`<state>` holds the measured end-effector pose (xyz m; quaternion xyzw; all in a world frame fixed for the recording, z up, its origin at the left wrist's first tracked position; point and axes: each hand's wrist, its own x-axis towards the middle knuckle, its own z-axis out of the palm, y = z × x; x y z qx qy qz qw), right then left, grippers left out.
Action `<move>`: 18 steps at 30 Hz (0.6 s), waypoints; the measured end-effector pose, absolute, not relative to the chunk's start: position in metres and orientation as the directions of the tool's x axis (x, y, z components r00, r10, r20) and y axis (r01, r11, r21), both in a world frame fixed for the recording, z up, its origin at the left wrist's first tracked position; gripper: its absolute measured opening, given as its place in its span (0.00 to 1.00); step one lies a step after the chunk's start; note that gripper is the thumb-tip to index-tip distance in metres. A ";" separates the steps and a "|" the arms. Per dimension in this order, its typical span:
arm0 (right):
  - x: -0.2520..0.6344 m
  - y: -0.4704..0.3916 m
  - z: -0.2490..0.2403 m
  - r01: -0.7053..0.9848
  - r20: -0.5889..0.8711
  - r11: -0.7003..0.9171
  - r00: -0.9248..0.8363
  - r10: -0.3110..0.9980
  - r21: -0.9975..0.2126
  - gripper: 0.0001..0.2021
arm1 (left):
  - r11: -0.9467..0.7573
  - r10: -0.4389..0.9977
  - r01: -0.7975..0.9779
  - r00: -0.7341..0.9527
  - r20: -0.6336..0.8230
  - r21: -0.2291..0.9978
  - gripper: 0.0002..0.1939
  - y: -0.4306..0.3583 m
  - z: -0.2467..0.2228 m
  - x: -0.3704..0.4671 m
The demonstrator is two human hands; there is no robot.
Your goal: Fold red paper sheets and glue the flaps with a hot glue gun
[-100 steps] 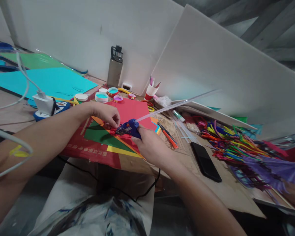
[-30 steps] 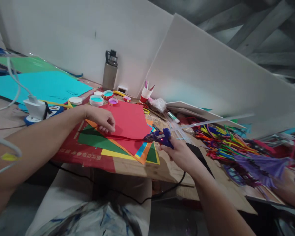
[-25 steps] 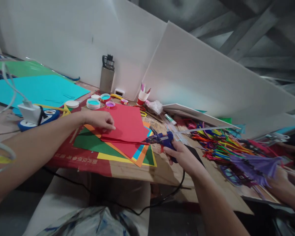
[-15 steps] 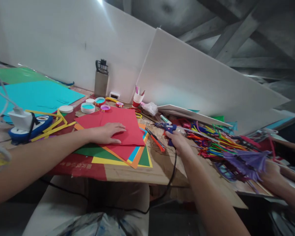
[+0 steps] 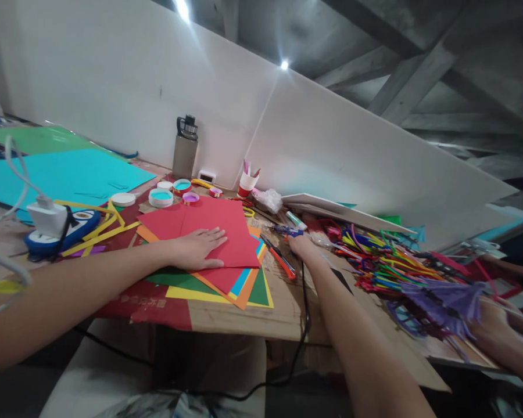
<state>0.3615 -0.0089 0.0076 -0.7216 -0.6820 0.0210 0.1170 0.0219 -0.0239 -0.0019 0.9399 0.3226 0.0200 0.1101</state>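
Observation:
My left hand [image 5: 199, 248] lies flat on a red sheet of paper [image 5: 235, 229], fingers spread. Under that sheet is a fanned stack of coloured paper, with green paper [image 5: 174, 278], orange and yellow edges showing. My right hand [image 5: 302, 246] is closed around a blue hot glue gun [image 5: 284, 229], held low over the cardboard with its nozzle toward the left. The hand and wrist hide most of its handle; a black cord [image 5: 305, 302] hangs down from it. Between my hands lies a red-and-black utility knife [image 5: 281, 259], beside the paper stack.
Several small tubs of coloured material, one a blue-filled tub [image 5: 161, 197], stand behind the paper. A water bottle [image 5: 185, 151] and a pen cup [image 5: 247, 183] line the wall. Pipe cleaners [image 5: 392, 261] pile up at right, near another person's hand [image 5: 490, 319] and a purple paper umbrella [image 5: 444, 302].
My right hand has lowered the glue gun toward the cardboard and turned, so less of the gun shows. My left hand stays on the red paper. The view has tilted slightly upward.

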 end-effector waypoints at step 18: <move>0.171 -0.028 -0.004 0.799 0.407 0.491 -0.343 0.847 -0.348 0.20 | -0.694 0.717 0.707 0.695 0.050 0.132 0.47 -0.021 -0.013 0.026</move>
